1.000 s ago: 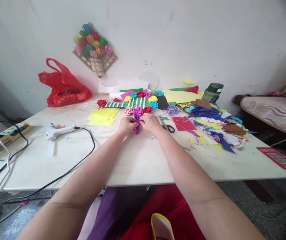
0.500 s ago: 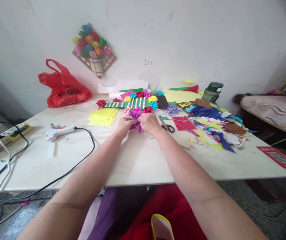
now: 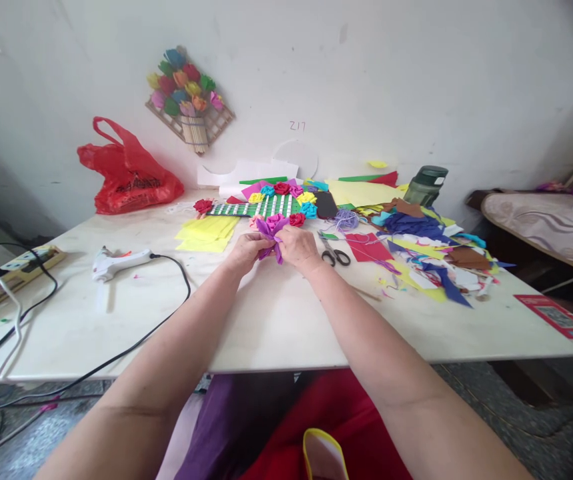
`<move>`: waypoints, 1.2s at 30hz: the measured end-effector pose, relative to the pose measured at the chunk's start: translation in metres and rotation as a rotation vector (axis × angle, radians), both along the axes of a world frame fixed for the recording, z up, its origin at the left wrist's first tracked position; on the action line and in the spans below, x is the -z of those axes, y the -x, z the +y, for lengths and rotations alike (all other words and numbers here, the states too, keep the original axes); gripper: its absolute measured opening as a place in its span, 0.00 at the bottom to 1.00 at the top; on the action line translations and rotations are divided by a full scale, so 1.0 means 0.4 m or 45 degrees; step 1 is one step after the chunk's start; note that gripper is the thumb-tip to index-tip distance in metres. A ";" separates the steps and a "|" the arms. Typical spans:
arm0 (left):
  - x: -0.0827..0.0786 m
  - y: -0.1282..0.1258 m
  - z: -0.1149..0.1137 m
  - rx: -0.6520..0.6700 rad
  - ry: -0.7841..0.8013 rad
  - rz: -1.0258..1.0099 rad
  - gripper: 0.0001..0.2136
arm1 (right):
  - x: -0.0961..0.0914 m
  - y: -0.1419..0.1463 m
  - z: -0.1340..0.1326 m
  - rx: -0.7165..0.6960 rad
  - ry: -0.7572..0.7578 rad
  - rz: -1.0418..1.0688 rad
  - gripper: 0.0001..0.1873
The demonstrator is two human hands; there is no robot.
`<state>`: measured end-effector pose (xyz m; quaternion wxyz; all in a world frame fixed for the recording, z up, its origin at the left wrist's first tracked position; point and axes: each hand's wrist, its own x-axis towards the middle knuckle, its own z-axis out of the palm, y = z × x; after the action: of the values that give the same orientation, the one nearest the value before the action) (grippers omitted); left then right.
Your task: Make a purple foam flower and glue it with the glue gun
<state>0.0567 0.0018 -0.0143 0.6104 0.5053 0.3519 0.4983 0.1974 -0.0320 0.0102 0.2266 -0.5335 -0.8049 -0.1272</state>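
Note:
Purple crepe paper (image 3: 269, 233), gathered and pleated, is pinched between my two hands above the table. My left hand (image 3: 247, 251) closes on its left side, and my right hand (image 3: 296, 247) grips it from the right. Just behind the hands lies a guitar-shaped craft piece (image 3: 279, 205) with a green body, white strips and paper roses round its edge in red, yellow, blue and pink. A red paper rose (image 3: 203, 206) sits at the tip of its neck. The hands and the purple paper hide part of its near edge.
Scissors (image 3: 335, 255) and red paper (image 3: 367, 247) lie right of my hands, beside heaped paper scraps (image 3: 416, 227) and a green bottle (image 3: 425, 185). Yellow sheets (image 3: 206, 233) lie to the left. A white glue gun (image 3: 120, 263) trails its black cord (image 3: 186, 287) across the table.
Both hands have stayed at nearly the same spot, with slight finger shifts. The purple paper between them has changed shape a little.

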 end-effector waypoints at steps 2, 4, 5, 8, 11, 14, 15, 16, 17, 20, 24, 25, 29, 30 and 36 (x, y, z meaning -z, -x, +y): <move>-0.001 0.000 0.000 0.000 -0.009 0.025 0.09 | -0.003 -0.007 0.000 0.000 0.010 0.072 0.14; 0.000 0.002 0.001 -0.003 -0.016 0.064 0.10 | -0.002 -0.014 0.003 -0.014 0.021 0.114 0.14; 0.000 0.003 0.001 -0.003 -0.019 0.085 0.10 | 0.000 -0.017 0.005 -0.019 0.028 0.125 0.14; 0.000 0.004 -0.001 -0.002 -0.016 0.116 0.10 | 0.007 -0.022 0.012 -0.018 0.043 0.137 0.14; -0.002 0.001 -0.005 0.009 0.016 0.084 0.10 | 0.008 -0.019 0.014 0.003 0.061 0.113 0.14; -0.002 -0.006 -0.007 0.007 0.041 0.032 0.09 | 0.000 -0.011 0.009 0.036 0.089 0.069 0.14; -0.001 -0.008 -0.008 0.004 0.043 0.017 0.09 | -0.003 -0.007 0.006 0.049 0.100 0.051 0.14; 0.000 -0.011 -0.008 0.000 0.042 0.005 0.09 | -0.005 -0.003 0.003 0.062 0.106 0.030 0.14; 0.001 -0.014 -0.008 -0.006 0.038 -0.002 0.08 | -0.007 0.002 0.000 0.071 0.108 0.003 0.14; 0.005 -0.021 -0.009 -0.038 0.013 -0.001 0.06 | -0.004 0.020 -0.007 0.085 0.079 -0.091 0.14; 0.012 -0.025 -0.007 -0.072 0.014 0.011 0.05 | 0.008 0.039 -0.010 0.076 0.043 -0.177 0.15; 0.013 -0.025 -0.006 -0.077 0.024 0.012 0.05 | 0.011 0.041 -0.009 0.075 0.046 -0.177 0.15; 0.015 -0.025 -0.007 -0.075 0.029 0.018 0.05 | 0.018 0.040 -0.003 0.106 0.062 -0.109 0.15; 0.013 -0.026 -0.008 -0.072 0.014 0.022 0.04 | 0.019 0.040 -0.002 0.114 0.062 -0.096 0.15; 0.012 -0.028 -0.012 -0.120 -0.035 0.051 0.04 | 0.021 0.046 -0.007 0.080 0.049 -0.134 0.17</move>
<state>0.0677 -0.0028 -0.0191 0.5721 0.5062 0.3807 0.5211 0.1791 -0.0347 0.0018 0.1695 -0.5554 -0.8008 -0.1467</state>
